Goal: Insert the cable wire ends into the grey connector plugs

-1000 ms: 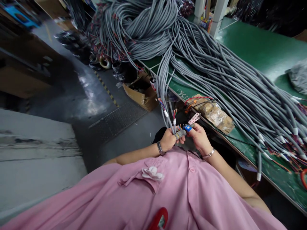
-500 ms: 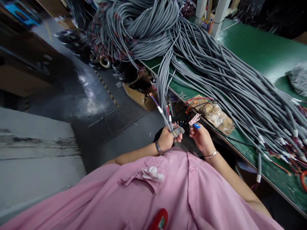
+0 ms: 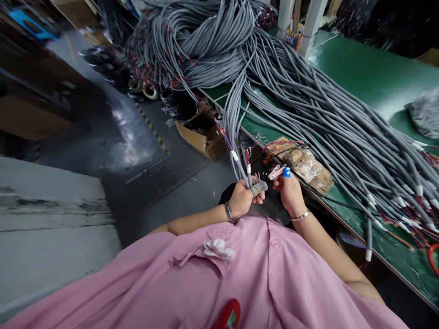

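Observation:
My left hand [image 3: 241,201] is closed around a few grey cables [image 3: 242,173], a grey cover on its thumb. Fine coloured wires [image 3: 259,176] fan out just above that thumb. Two other cable ends with white bands and bared coloured wires, one of them a red-and-blue bundle [image 3: 227,140], stand up beyond the hand. To the right, my right hand [image 3: 291,194] pinches a pink clip [image 3: 275,172] that looks like a clothes peg. A blue cap [image 3: 286,172] covers its thumb. The clip's tip is close to the fanned wires; whether they touch I cannot tell.
A large heap of grey cables [image 3: 212,50] lies along the green table [image 3: 360,59]. Near its edge sits a tape-wrapped block [image 3: 308,169] with red and black leads. An opened cardboard box [image 3: 195,137] stands on the floor below. A pale cabinet [image 3: 51,219] is at left.
My right hand has turned so the blue-capped thumb points up, and the pink clip has tilted lower toward the wires. My left hand and its cables have shifted slightly right.

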Motion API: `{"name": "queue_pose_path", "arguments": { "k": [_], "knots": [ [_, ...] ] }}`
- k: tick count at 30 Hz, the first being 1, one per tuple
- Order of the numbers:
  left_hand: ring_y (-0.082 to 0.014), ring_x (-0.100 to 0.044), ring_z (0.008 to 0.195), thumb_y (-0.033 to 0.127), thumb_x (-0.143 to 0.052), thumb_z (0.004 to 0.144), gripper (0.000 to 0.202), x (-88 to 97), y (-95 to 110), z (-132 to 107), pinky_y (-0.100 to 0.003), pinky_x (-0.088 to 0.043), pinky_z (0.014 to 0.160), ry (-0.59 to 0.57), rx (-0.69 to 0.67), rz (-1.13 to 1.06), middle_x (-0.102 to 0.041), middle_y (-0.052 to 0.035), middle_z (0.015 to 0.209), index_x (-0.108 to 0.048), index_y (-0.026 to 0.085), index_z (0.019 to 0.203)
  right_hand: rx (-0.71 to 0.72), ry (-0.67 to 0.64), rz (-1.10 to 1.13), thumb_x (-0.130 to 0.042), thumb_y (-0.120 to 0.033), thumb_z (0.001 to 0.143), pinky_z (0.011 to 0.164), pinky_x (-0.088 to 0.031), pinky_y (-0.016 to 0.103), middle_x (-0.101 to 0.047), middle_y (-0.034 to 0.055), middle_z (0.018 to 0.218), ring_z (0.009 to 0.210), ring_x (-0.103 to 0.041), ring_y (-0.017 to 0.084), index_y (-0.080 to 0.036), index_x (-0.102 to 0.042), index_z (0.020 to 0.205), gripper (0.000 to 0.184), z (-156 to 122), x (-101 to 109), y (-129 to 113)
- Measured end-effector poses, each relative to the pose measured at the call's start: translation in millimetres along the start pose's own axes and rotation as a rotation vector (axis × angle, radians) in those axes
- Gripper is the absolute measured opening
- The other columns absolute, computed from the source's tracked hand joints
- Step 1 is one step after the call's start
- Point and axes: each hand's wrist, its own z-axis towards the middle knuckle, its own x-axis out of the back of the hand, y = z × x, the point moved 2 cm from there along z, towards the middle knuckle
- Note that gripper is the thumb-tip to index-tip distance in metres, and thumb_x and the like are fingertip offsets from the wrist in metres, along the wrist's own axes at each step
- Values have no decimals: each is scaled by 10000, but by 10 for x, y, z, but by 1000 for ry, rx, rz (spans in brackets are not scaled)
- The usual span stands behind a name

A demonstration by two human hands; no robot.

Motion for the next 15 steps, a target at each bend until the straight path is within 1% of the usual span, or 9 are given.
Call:
{"name": "queue_pose_path", "arguments": {
  "k": [2, 4, 6, 10, 12, 15],
  "knots": [
    [-84, -541, 389, 462, -724, 718, 356, -3, -7, 1, -183, -300, 358, 12, 1, 15, -615, 4, 528, -596, 129, 712, -118, -57, 139, -600, -640, 782, 533, -451, 223, -603, -6, 715, 589, -512, 97, -210, -667, 819, 437, 20, -25, 18],
    [-85, -542, 389, 463, -727, 712, 360, -9, -10, 7, -185, -306, 361, 22, 9, 22, -614, 6, 528, -591, 131, 711, -177, -66, 262, -673, -609, 740, 544, -471, 220, -606, -14, 713, 596, -519, 95, -212, -663, 811, 404, 41, -42, 15],
    [-88, -544, 390, 463, -731, 706, 361, -18, -13, 18, -187, -306, 359, 29, 22, 28, -612, 5, 525, -589, 130, 706, -174, -36, 321, -723, -558, 722, 555, -481, 211, -601, -22, 686, 592, -519, 90, -207, -660, 779, 361, 59, -49, 5],
    [-89, -540, 385, 459, -733, 700, 359, -37, -23, 40, -190, -296, 354, 40, 39, 36, -609, 3, 518, -590, 129, 689, -152, -11, 354, -739, -508, 733, 565, -488, 196, -607, -24, 666, 596, -533, 84, -196, -672, 762, 320, 65, -58, 7],
    [-88, -537, 383, 457, -735, 698, 359, -41, -28, 46, -190, -295, 354, 42, 37, 36, -609, 3, 516, -583, 132, 676, -160, -27, 367, -732, -516, 738, 568, -491, 194, -620, -23, 682, 600, -541, 83, -196, -676, 777, 327, 56, -61, 17],
    [-88, -537, 382, 459, -731, 703, 361, -30, -28, 38, -192, -296, 355, 37, 23, 36, -608, 3, 516, -574, 136, 661, -211, -60, 380, -697, -600, 725, 556, -495, 203, -647, -15, 722, 606, -559, 91, -202, -672, 802, 405, 38, -55, 34]
  ]
}}
